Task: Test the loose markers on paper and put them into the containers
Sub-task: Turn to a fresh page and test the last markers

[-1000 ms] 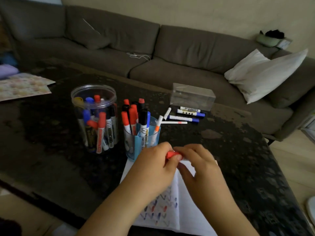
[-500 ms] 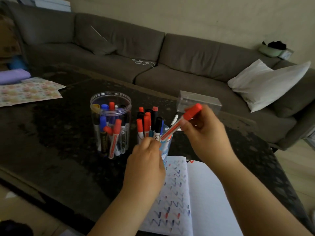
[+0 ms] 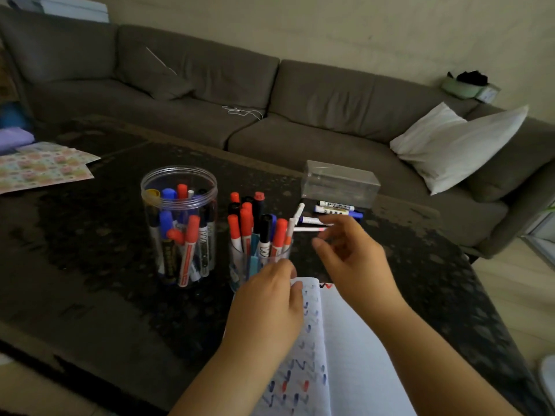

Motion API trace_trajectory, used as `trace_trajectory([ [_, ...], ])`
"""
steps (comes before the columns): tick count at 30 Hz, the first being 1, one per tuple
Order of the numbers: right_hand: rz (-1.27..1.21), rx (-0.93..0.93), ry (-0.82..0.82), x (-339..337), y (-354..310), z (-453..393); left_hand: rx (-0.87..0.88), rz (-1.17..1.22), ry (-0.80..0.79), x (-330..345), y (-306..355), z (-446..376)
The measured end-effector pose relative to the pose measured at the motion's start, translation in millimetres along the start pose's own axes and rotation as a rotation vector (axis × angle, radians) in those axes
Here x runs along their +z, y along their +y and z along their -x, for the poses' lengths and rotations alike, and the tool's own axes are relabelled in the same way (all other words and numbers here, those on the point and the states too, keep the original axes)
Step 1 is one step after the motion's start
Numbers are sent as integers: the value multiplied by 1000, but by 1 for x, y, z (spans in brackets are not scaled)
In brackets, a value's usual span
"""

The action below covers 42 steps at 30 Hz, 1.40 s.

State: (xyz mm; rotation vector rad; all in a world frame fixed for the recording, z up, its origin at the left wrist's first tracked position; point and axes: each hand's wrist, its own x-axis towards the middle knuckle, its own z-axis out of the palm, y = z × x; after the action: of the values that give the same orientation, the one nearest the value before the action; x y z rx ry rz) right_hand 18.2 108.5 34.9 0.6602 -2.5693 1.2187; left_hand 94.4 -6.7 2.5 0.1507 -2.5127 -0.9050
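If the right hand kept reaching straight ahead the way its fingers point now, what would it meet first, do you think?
Probably the thin pink-tipped marker lying on the table: the right hand, open and empty, has its fingertips just short of it. The blue-capped markers lie beyond. Height above the table is unclear.

We hold our left hand (image 3: 267, 307) low, back toward the camera, fingers curled under, though we cannot tell whether they grip anything. Our right hand (image 3: 348, 259) hovers higher and further forward, fingers loosely spread, holding nothing.
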Motion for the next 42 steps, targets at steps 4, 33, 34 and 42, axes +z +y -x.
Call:
trace_trajectory([
  [4,119,277,-47,-15,59,4,49,13,-77,17,12,-6],
  [33,276,195,-241,-10,112,-100,-106,64,-82,69,35,-31],
  [34,166,199,-169,-23,101,-88,-106,84,-79,67,37,-30],
  [42,-626,486,58,-72,37,37,-214,420,-143,45,65,-11],
])
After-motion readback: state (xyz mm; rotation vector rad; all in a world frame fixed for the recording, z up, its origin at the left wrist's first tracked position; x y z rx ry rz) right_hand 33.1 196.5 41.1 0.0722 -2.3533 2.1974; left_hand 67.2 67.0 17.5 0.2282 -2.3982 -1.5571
